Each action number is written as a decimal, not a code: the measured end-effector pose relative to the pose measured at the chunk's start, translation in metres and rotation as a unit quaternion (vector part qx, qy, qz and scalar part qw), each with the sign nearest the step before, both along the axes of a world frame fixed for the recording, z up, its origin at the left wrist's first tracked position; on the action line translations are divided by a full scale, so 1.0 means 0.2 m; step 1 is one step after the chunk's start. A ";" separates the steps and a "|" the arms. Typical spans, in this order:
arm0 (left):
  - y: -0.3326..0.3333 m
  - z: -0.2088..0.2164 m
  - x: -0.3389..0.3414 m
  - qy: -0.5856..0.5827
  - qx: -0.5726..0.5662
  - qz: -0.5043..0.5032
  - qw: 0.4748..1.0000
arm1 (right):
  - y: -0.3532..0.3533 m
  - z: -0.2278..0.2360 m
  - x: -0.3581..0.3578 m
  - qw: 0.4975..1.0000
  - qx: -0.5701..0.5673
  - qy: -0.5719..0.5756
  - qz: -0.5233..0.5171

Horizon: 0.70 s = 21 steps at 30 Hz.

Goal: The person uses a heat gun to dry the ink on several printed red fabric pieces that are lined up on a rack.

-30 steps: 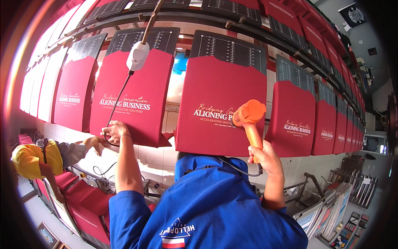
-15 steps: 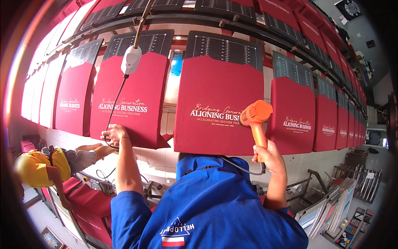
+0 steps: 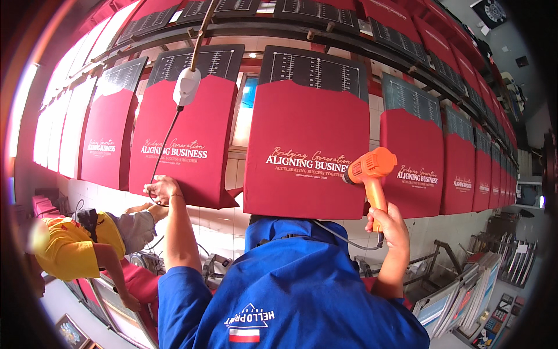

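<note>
My right hand (image 3: pixel 388 225) is wrapped round the handle of an orange heat gun (image 3: pixel 373 165). Its dark nozzle faces left, over the right edge of a red shirt (image 3: pixel 305 128) stretched on a dark board (image 3: pixel 314 67). White and pale lettering is printed across this shirt. My left hand (image 3: pixel 164 190) is closed on a black cord (image 3: pixel 168 132) at the lower part of the neighbouring red shirt (image 3: pixel 200 119). That cord hangs from a white socket (image 3: pixel 186 87). From the gun's handle, a grey cable (image 3: pixel 349 241) runs left past my blue shirt.
More red printed shirts (image 3: pixel 410 157) on boards line both sides, with a further row behind a dark rail (image 3: pixel 279 36). At lower left, a person in a yellow top (image 3: pixel 72 247) bends near red fabric. Flat frames (image 3: pixel 459 302) lean together at lower right.
The heat gun and my right hand have shifted right and slightly down, uncovering more lettering. My left hand stays by the cord. The person in yellow appears farther right and lower.
</note>
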<state>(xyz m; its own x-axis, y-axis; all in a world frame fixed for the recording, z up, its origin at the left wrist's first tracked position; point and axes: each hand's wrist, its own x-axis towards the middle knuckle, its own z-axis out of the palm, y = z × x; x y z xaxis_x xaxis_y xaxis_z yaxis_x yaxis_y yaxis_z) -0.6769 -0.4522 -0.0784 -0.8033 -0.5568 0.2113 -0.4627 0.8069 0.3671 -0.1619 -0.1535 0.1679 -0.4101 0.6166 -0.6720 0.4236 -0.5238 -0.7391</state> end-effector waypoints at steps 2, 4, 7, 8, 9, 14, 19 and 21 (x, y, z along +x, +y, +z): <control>-0.01 -0.01 0.00 -0.015 0.022 -0.007 1.000 | -0.02 0.00 -0.02 1.000 0.023 0.007 -0.007; -0.14 -0.10 -0.04 0.021 0.004 -0.009 1.000 | -0.03 0.01 -0.06 1.000 0.018 0.012 0.004; 0.07 0.16 0.06 -0.042 0.094 -0.019 0.994 | -0.07 0.02 -0.11 1.000 0.004 0.021 0.003; 0.06 0.18 0.06 -0.030 0.109 -0.016 0.993 | -0.07 0.02 -0.15 0.999 -0.009 0.037 0.017; 0.02 0.16 0.03 -0.017 0.124 -0.013 0.992 | -0.08 0.01 -0.21 0.998 -0.018 0.049 0.030; -0.24 0.17 -0.22 0.023 0.226 0.024 0.973 | -0.20 -0.04 -0.65 0.982 -0.052 0.104 0.148; -0.58 0.09 -0.72 0.021 0.307 0.106 0.946 | -0.39 -0.02 -1.24 0.944 -0.082 0.143 0.285; -0.61 0.07 -0.90 0.040 0.372 0.055 0.926 | -0.45 0.01 -1.46 0.945 -0.057 0.122 0.298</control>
<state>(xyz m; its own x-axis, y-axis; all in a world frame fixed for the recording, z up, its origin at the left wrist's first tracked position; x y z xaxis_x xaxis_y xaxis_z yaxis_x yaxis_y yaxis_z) -0.8561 -0.5739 -0.0651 -0.7317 -0.6496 -0.2065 -0.4737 0.2667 0.8393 -0.4534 -0.2435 0.1701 -0.8133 0.1555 -0.5606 0.4928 -0.3282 -0.8059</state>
